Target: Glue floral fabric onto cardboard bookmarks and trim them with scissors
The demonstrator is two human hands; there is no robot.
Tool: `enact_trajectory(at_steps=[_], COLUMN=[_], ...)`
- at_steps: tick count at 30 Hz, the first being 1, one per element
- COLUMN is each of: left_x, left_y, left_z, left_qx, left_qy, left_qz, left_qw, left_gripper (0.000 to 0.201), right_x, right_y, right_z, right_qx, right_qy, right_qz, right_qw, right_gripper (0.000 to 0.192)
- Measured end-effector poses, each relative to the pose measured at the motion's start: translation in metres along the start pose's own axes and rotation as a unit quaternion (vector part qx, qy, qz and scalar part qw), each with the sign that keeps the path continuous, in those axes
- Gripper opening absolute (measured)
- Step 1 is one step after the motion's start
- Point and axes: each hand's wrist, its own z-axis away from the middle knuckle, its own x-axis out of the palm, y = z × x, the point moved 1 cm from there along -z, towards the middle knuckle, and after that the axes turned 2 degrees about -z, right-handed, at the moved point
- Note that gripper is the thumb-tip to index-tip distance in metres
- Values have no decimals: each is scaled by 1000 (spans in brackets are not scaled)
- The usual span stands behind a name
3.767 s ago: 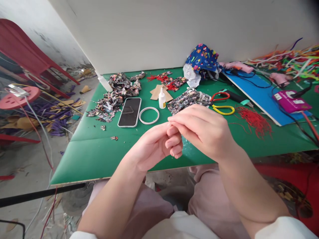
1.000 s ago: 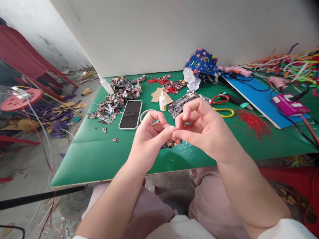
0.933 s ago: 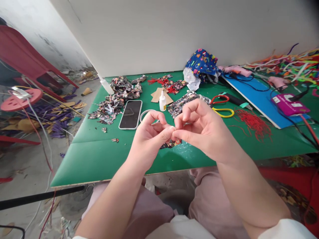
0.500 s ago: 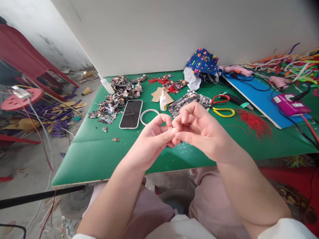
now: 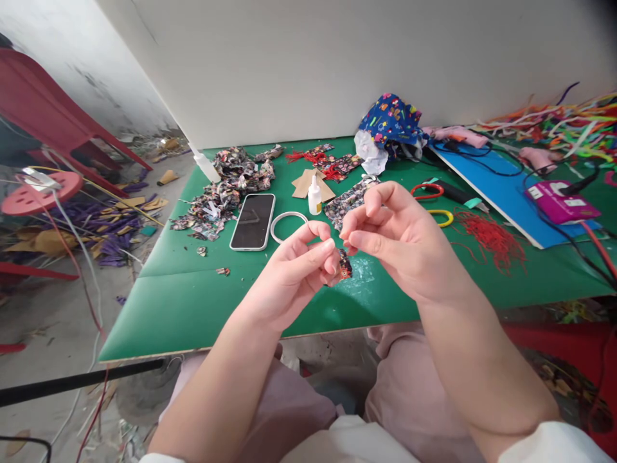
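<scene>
My left hand [image 5: 294, 273] is closed around a small folded scrap of dark flowered fabric [image 5: 344, 264], which pokes out past its fingertips. My right hand [image 5: 400, 241] hovers just to the right with thumb and forefinger pinched near the scrap's top edge and the other fingers spread; whether it grips the fabric I cannot tell. Both hands hang above the front part of the green table [image 5: 193, 302].
Behind the hands lie a phone [image 5: 252, 220], a white ring [image 5: 284, 226], a small glue bottle [image 5: 314, 195], a flowered cloth piece [image 5: 348, 200], scissors with red and yellow handles [image 5: 436, 204], red threads [image 5: 489, 236], a heap of fabric scraps [image 5: 219, 190] and a blue board [image 5: 501, 186].
My hands have drawn slightly apart and my right hand has lifted and opened its outer fingers. The folded scrap now shows below my left fingertips.
</scene>
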Motion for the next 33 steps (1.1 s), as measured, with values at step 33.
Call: enact_trajectory(at_steps=[33], left_x=[-83], left_y=[14], left_z=[-1], left_qx=[43], left_qy=[182], left_qz=[-393], left_qw=[900], left_gripper=[8], right_x=[-222], right_y=[53], right_z=[-31], right_qx=[182], right_qy=[-21], right_qz=[800], right_qw=[571], right_gripper=[48])
